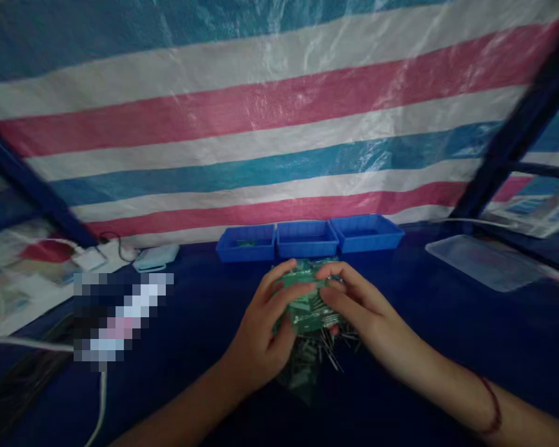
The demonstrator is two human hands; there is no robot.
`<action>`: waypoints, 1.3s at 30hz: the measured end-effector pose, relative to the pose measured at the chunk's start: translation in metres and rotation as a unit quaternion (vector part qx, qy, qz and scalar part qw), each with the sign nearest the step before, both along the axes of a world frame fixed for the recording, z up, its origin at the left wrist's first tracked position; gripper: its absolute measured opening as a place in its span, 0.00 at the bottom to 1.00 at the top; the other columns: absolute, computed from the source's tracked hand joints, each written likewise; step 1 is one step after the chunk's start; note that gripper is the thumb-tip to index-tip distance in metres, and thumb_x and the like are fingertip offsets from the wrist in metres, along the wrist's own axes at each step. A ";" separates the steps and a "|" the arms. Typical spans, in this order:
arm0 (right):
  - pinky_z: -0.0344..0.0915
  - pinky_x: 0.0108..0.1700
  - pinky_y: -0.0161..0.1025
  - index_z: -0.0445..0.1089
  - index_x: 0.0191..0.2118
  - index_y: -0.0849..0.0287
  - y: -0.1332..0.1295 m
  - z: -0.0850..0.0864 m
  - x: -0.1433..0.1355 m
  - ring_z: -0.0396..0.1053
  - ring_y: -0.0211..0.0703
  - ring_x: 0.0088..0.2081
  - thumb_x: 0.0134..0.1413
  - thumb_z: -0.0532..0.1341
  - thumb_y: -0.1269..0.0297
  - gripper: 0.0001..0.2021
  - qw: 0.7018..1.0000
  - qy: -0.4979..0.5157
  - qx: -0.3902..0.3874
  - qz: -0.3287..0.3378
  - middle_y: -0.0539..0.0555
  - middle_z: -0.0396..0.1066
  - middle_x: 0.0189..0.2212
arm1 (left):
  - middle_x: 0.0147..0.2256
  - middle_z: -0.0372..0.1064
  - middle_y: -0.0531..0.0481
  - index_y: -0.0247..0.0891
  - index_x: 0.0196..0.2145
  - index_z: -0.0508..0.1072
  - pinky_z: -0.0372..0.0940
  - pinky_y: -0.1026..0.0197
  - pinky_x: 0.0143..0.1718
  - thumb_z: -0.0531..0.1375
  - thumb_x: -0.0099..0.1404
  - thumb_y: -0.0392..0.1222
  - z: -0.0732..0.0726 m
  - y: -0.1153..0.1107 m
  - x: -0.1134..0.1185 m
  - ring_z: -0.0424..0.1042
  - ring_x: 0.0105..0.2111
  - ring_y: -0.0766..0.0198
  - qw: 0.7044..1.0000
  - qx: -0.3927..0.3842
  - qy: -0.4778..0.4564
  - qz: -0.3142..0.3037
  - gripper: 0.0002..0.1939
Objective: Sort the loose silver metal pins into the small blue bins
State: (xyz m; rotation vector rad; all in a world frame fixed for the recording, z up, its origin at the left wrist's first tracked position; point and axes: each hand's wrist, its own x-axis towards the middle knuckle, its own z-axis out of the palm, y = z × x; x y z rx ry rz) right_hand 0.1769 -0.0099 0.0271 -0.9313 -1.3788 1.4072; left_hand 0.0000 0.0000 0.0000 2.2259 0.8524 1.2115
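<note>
Both hands meet around a clear green plastic packet (305, 310) above the dark blue table. My left hand (270, 316) grips its left side, fingers curled over the top. On the right side, my right hand (358, 298) holds the same packet with thumb and fingers bent. Thin metal pins or leads (331, 357) stick out below it. More greenish see-through plastic with small pieces (302, 366) lies underneath, blurred and dim.
Three blue trays (307, 248) stand in a row behind the hands; the left one holds small green pieces. A clear lid (482, 264) lies at right. At left are a light blue item (156, 257), a power strip and a white cable (103, 397).
</note>
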 end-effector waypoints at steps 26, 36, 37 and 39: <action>0.64 0.29 0.33 0.46 0.57 0.49 -0.004 0.000 0.010 0.66 0.32 0.29 0.55 0.55 0.69 0.25 0.919 -0.243 0.306 -0.047 0.51 0.62 0.45 | 0.48 0.65 0.44 0.35 0.50 0.65 0.67 0.50 0.42 0.56 0.66 0.43 0.029 0.179 -0.038 0.69 0.43 0.58 0.891 -0.142 0.264 0.342 0.16; 0.63 0.28 0.34 0.50 0.55 0.53 0.001 0.002 0.013 0.65 0.32 0.26 0.56 0.54 0.68 0.21 0.910 -0.276 0.304 -0.056 0.51 0.64 0.43 | 0.32 0.72 0.45 0.35 0.33 0.73 0.60 0.57 0.38 0.47 0.66 0.51 0.032 0.091 -0.028 0.70 0.35 0.55 0.909 -0.090 0.338 0.226 0.20; 0.63 0.28 0.35 0.50 0.54 0.53 0.001 0.001 0.012 0.66 0.32 0.27 0.56 0.54 0.67 0.21 0.910 -0.278 0.303 -0.055 0.51 0.64 0.43 | 0.29 0.72 0.47 0.35 0.30 0.73 0.60 0.58 0.34 0.47 0.66 0.53 0.029 0.080 -0.029 0.70 0.32 0.57 0.911 -0.112 0.347 0.191 0.22; 0.64 0.29 0.35 0.51 0.54 0.54 0.001 0.000 0.012 0.66 0.32 0.27 0.56 0.54 0.67 0.21 0.910 -0.283 0.299 -0.053 0.51 0.64 0.43 | 0.29 0.73 0.49 0.37 0.32 0.74 0.60 0.61 0.31 0.47 0.65 0.55 0.024 0.063 -0.034 0.70 0.30 0.60 0.914 -0.149 0.353 0.134 0.23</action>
